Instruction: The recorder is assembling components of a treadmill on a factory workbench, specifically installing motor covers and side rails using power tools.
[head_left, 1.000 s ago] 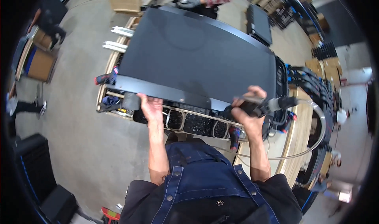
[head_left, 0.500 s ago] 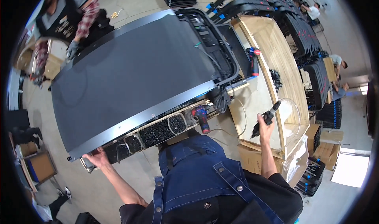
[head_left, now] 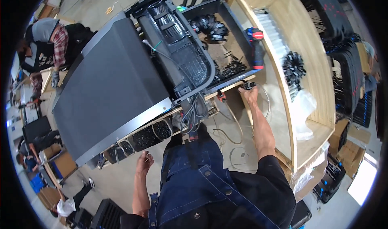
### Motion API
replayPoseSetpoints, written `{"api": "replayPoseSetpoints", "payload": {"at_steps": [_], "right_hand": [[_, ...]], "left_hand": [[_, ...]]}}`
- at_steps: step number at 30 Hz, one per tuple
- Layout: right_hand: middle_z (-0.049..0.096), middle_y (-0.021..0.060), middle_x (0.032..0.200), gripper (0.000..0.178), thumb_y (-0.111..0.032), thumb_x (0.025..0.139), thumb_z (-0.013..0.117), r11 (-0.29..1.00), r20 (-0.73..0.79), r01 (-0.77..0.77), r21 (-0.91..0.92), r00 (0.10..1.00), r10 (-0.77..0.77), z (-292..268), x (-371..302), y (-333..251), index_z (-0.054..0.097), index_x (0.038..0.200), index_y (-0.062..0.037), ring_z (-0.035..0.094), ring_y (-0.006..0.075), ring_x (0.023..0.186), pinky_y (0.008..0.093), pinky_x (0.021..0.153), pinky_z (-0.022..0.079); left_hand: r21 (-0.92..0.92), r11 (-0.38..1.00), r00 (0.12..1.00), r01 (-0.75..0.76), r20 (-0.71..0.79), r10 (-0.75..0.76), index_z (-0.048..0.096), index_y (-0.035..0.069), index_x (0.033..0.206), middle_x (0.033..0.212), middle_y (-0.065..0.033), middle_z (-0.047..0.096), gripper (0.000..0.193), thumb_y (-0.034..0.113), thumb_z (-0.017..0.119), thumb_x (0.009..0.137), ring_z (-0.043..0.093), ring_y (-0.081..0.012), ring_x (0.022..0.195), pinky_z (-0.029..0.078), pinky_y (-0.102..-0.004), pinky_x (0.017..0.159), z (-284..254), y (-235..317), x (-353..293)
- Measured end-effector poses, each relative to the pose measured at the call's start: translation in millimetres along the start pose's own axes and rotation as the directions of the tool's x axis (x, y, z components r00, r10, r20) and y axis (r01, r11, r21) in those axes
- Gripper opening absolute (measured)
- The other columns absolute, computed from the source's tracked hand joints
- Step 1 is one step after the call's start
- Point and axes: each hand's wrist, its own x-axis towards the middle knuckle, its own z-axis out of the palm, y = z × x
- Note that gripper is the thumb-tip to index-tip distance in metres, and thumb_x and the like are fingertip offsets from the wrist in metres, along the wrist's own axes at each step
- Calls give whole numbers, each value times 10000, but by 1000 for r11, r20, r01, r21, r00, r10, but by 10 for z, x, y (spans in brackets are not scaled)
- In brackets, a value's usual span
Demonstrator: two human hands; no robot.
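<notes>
My right hand [head_left: 249,95] is closed around a black air screwdriver [head_left: 249,85], held low beside the front edge of a black tray [head_left: 237,21]. A clear hose runs near the tool. My left hand [head_left: 144,163] hangs in the air with fingers loosely curled and nothing visible in it, just below bins of dark screws [head_left: 144,139]. Before me lies a treadmill [head_left: 117,79] with a grey belt and a metal side rail. Its black motor housing [head_left: 176,47] faces the tray, and a coiled grey cable [head_left: 196,114] dangles from its near corner.
A red-and-black cordless driver [head_left: 256,47] rests on the tray's right edge. Beyond is a wooden bin [head_left: 319,59] with black coiled parts [head_left: 294,65] and plastic wrap. At the far left a co-worker [head_left: 44,47] leans over the treadmill. Hoses hang near my right arm.
My left hand has left the treadmill's near-left corner and come back toward me. The right hand has moved forward and left with the screwdriver, to the tray's edge. My view has shifted rightward.
</notes>
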Motion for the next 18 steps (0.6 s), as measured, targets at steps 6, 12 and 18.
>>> {"api": "replayPoseSetpoints", "payload": {"at_steps": [6, 12, 18], "right_hand": [[698, 84, 1026, 467, -142, 745, 842, 998, 105, -67, -6, 992, 67, 45, -115, 113, 646, 1143, 3, 643, 198, 922, 344, 863, 514], [683, 109, 1064, 296, -187, 943, 690, 966, 369, -252, -56, 894, 255, -616, -1554, -1661, 656, 1136, 35, 635, 129, 963, 297, 796, 549], [670, 66, 1151, 283, -212, 936, 706, 959, 645, -268, 94, 750, 147, 224, -2121, -831, 653, 1157, -44, 633, 155, 1010, 304, 815, 524]], "left_hand": [[114, 993, 991, 20, -133, -5, 576, 77, 1157, 885, -31, 629, 346, 383, 602, 1000, 635, -171, 781, 556, -328, 711, -108, -191, -76], [221, 973, 963, -66, -241, 120, 625, 29, 1182, 897, -52, 656, 354, 321, 629, 984, 665, -164, 743, 578, -316, 650, -80, -335, 403], [799, 481, 623, -361, -177, 762, 647, 19, 1068, 910, -121, 678, 225, 112, 633, 863, 647, -320, 848, 529, -434, 766, -144, -420, 1102]]}}
